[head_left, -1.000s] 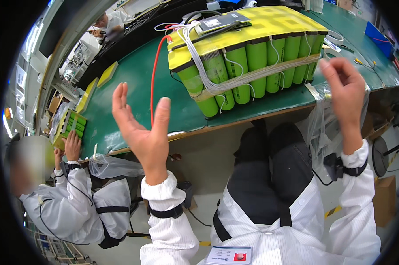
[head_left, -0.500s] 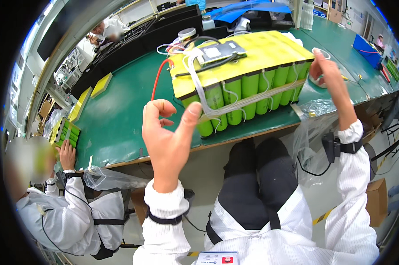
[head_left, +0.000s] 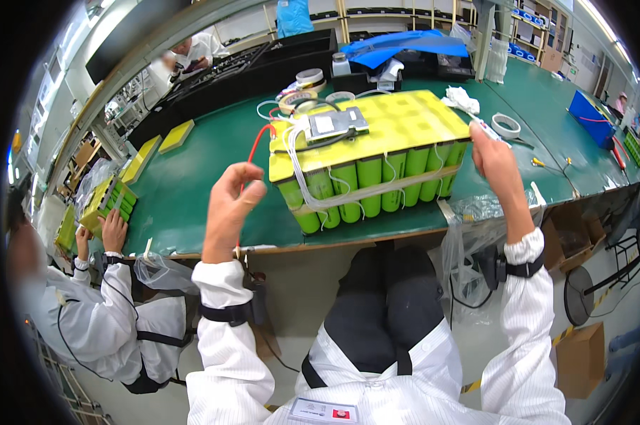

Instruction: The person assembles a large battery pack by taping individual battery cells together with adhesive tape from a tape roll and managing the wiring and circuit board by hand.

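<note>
A large battery pack of green cylindrical cells with a yellow top stands on the green table in front of me. Clear tape runs round its side, and thin white wires loop over the cells. On its top sits a grey circuit module with a bundle of white wires. From the left end a red cable curves down into my left hand, whose fingers are closed round it; its end hangs below. At the pack's right corner is my right hand, fingers pinched beside a slim white item, its grip unclear.
Tape rolls and crumpled white tissue lie behind the pack. Black trays line the back. Clear plastic bags hang off the front edge. At left a co-worker's hand touches another green cell pack.
My left hand has moved left and down, its fingers closing in round the red cable. My right hand has shifted left and lower. The view has tilted, showing more of the table's back.
</note>
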